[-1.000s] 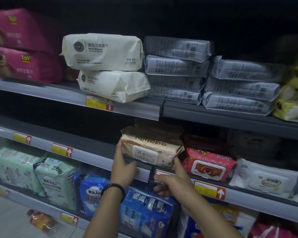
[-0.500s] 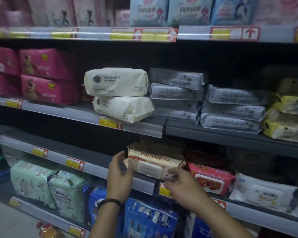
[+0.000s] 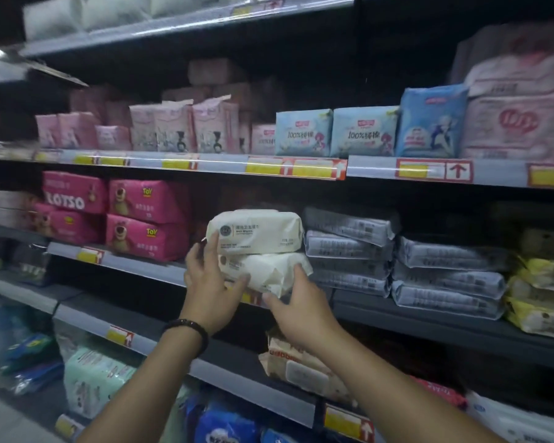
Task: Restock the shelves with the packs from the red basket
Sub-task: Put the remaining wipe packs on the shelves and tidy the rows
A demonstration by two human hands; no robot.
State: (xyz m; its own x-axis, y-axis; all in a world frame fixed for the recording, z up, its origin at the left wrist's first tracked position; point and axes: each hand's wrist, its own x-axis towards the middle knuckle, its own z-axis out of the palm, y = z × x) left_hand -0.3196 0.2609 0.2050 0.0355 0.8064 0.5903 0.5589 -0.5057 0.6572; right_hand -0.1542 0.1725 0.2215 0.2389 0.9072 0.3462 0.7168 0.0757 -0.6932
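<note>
Grey metal shelf (image 3: pixel 135 262) carries two soft pillow-shaped cream film packs, upper pack (image 3: pixel 256 233) flat on crinkled lower pack (image 3: pixel 266 270), beside grey packs (image 3: pixel 349 247). Left hand (image 3: pixel 210 286) fingers straight, pressing the stack's left end. Right hand (image 3: pixel 304 308) fingers and thumb grasp the lower pack's front-right corner.

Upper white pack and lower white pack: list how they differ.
The upper white pack lies smooth, label legible; the lower white pack is crumpled, label mostly hidden. The upper white pack sits back; the lower white pack juts over the shelf edge. Both are cream-white, stacked.
</note>
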